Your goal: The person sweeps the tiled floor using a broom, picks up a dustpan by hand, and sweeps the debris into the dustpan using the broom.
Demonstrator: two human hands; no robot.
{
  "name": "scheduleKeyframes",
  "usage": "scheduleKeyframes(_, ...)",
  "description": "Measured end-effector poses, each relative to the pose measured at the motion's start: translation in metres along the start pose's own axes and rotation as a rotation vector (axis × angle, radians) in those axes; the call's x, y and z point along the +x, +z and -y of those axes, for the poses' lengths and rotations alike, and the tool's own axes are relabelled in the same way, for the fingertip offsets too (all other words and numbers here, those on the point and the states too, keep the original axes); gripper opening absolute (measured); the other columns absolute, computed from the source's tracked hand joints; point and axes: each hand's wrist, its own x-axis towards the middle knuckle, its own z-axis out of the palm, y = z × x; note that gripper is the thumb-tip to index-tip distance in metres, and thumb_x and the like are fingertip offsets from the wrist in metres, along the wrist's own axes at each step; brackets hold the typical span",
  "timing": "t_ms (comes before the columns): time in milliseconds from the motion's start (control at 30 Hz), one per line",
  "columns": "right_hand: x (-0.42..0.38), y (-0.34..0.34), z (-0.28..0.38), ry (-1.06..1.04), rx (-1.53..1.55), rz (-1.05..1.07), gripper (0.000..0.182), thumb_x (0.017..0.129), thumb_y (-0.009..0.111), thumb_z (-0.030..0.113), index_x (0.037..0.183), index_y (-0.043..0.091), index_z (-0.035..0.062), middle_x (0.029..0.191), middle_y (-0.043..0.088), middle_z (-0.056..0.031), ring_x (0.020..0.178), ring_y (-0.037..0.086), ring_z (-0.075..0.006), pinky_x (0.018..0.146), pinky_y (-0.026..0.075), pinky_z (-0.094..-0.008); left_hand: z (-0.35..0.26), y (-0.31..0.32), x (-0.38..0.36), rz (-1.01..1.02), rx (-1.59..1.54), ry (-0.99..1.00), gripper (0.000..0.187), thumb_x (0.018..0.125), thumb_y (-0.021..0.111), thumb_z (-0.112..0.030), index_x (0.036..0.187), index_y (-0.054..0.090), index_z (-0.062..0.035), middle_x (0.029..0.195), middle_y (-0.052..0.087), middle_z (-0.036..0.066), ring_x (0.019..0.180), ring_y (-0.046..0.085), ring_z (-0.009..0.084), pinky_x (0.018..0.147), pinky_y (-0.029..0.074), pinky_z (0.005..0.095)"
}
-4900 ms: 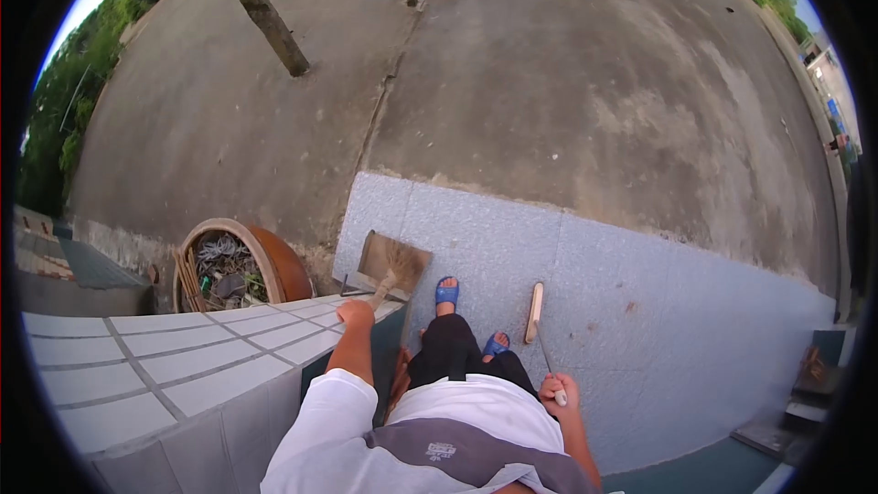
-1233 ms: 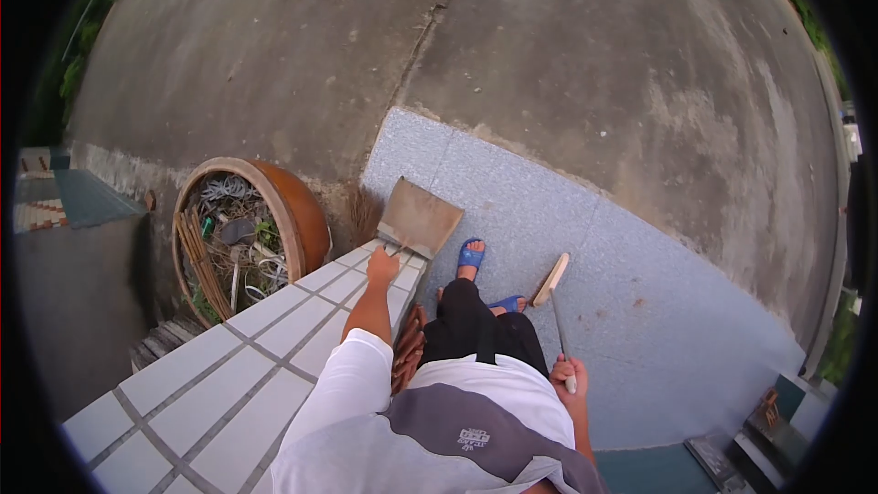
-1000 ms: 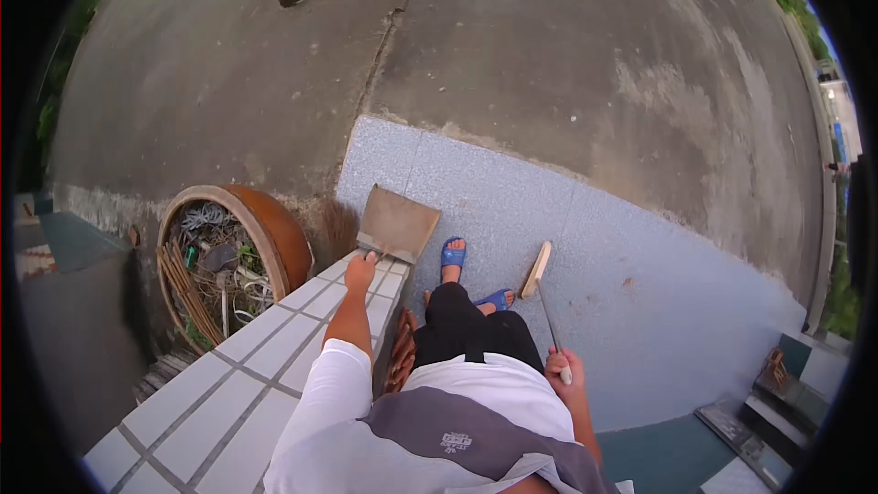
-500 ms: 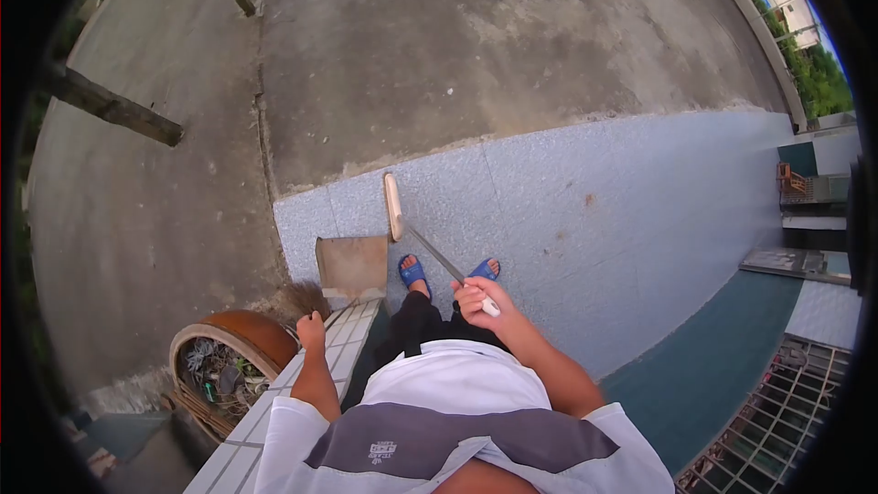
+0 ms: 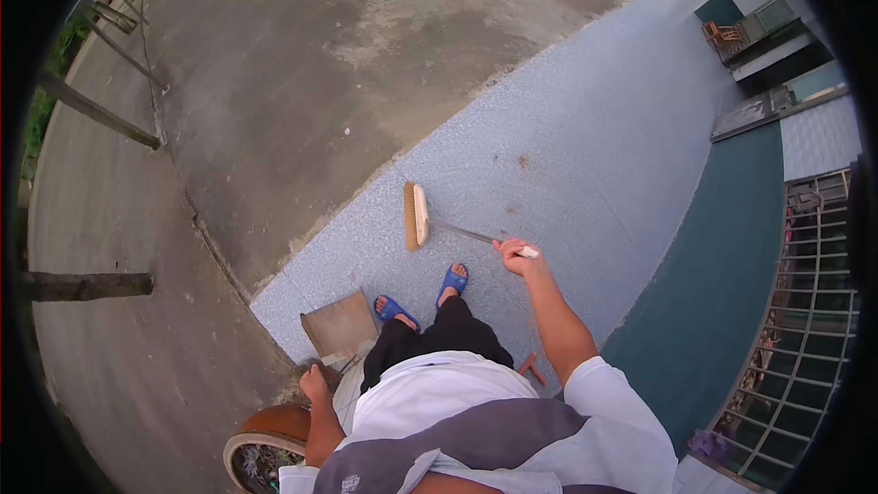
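Note:
My right hand [image 5: 518,256] is closed round the white end of a broom's thin metal handle. The broom head [image 5: 417,217], pale on top with tan bristles, lies on the speckled blue-grey floor [image 5: 567,165] ahead of my feet. My left hand [image 5: 314,382] is closed, low at the left, above the edge of a tiled ledge; what it holds, if anything, is hidden. Just beyond that hand, a flat brown dustpan-like panel [image 5: 339,327] rests on the floor near my blue sandals [image 5: 397,312].
A brown pot [image 5: 279,423] with plants stands at the lower left. Concrete posts [image 5: 89,286] rise at the left. A metal grille [image 5: 794,329] runs along the right, with a wooden chair [image 5: 722,35] farther off. A reddish object [image 5: 531,369] lies behind my legs.
My view has turned to the right. My right hand and the broom have swung outward to the right, and the bristles now show. My feet have shifted. My left hand remains closed.

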Motion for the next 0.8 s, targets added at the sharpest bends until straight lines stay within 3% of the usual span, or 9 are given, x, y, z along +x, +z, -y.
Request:
scheduleKeyframes(100,-0.059,-0.018,0.05,-0.078,0.104,0.066,0.036,0.079,0.036,0.01,0.111,0.025,-0.0041,0.049,0.04,0.0002,0.034,0.039,-0.0086,0.028,0.031,-0.0191,0.015,0.017,0.023,0.039,0.036,0.026,0.027,0.07,0.05,-0.017,0.06,0.051,0.0089,0.052,0.049,0.009,0.049,0.044,0.016,0.048,0.036,0.033)
scheduleKeyframes(167,-0.084,-0.031,0.058,-0.129,-0.048,0.091,0.034,0.08,0.035,0.011,0.11,0.026,-0.0038,0.052,0.04,0.0003,0.037,0.04,-0.0076,0.031,0.032,-0.0182,0.003,0.023,0.034,0.112,0.337,0.323,0.028,0.069,0.049,-0.017,0.063,0.053,0.01,0.057,0.053,0.014,0.052,0.048,0.0196,0.051,0.037,0.0346)
scheduleKeyframes(200,-0.09,-0.038,0.057,-0.134,-0.033,0.102,0.034,0.08,0.035,0.011,0.11,0.026,-0.0038,0.052,0.04,0.0003,0.037,0.04,-0.0076,0.031,0.032,-0.0182,-0.001,0.027,0.035,0.092,0.317,0.167,0.028,0.068,0.049,-0.018,0.065,0.055,0.0094,0.061,0.056,0.019,0.055,0.051,0.0229,0.054,0.039,0.0347)
scheduleKeyframes(267,-0.099,-0.052,0.049,-0.118,-0.339,0.048,0.033,0.081,0.035,0.014,0.108,0.028,-0.0033,0.052,0.039,0.0009,0.037,0.04,-0.0071,0.032,0.033,-0.0181,-0.021,0.034,0.03,0.113,0.275,0.149,0.028,0.068,0.048,-0.019,0.065,0.055,0.0087,0.061,0.056,0.019,0.056,0.052,0.0234,0.054,0.039,0.0345)
scheduleKeyframes(367,-0.119,-0.082,0.025,-0.083,-0.527,0.029,0.027,0.081,0.037,0.014,0.103,0.033,-0.0005,0.048,0.038,0.0027,0.037,0.039,-0.0069,0.033,0.031,-0.0184,-0.016,0.052,0.051,0.136,0.275,0.123,0.029,0.068,0.047,-0.02,0.063,0.056,0.0069,0.059,0.055,0.018,0.054,0.051,0.0235,0.054,0.038,0.0347)
scheduleKeyframes(533,-0.179,-0.121,0.016,-0.132,-0.23,0.095,0.025,0.082,0.036,0.017,0.098,0.036,-0.0025,0.052,0.038,0.001,0.039,0.04,-0.007,0.033,0.033,-0.0184,-0.009,0.089,0.073,0.166,0.135,0.121,0.028,0.068,0.046,-0.02,0.06,0.056,0.0053,0.057,0.055,0.016,0.052,0.05,0.0226,0.052,0.037,0.0354)
scheduleKeyframes(700,-0.203,-0.134,-0.009,-0.167,0.135,0.1,0.024,0.078,0.038,0.013,0.096,0.035,-0.0028,0.052,0.038,-0.0001,0.04,0.039,-0.0087,0.035,0.035,-0.0198,-0.059,0.122,0.063,0.158,0.083,0.169,0.026,0.066,0.045,-0.018,0.06,0.056,0.0055,0.057,0.055,0.015,0.051,0.049,0.0219,0.05,0.035,0.0368)
scheduleKeyframes(733,-0.203,-0.131,-0.012,-0.14,0.189,0.066,0.019,0.075,0.039,0.01,0.089,0.036,-0.0021,0.052,0.038,-0.0006,0.04,0.04,-0.0094,0.035,0.036,-0.0202,-0.076,0.125,0.052,0.151,0.09,0.17,0.026,0.066,0.045,-0.018,0.06,0.056,0.0055,0.057,0.055,0.015,0.051,0.049,0.0219,0.05,0.035,0.0368)
scheduleKeyframes(800,-0.192,-0.131,-0.01,-0.103,0.244,0.036,0.013,0.071,0.04,0.007,0.082,0.038,-0.0014,0.051,0.038,-0.0012,0.04,0.04,-0.0101,0.035,0.037,-0.0206,-0.117,0.123,0.024,0.048,0.124,0.338,0.025,0.064,0.045,-0.017,0.06,0.056,0.0054,0.057,0.055,0.015,0.05,0.049,0.022,0.049,0.034,0.0377)
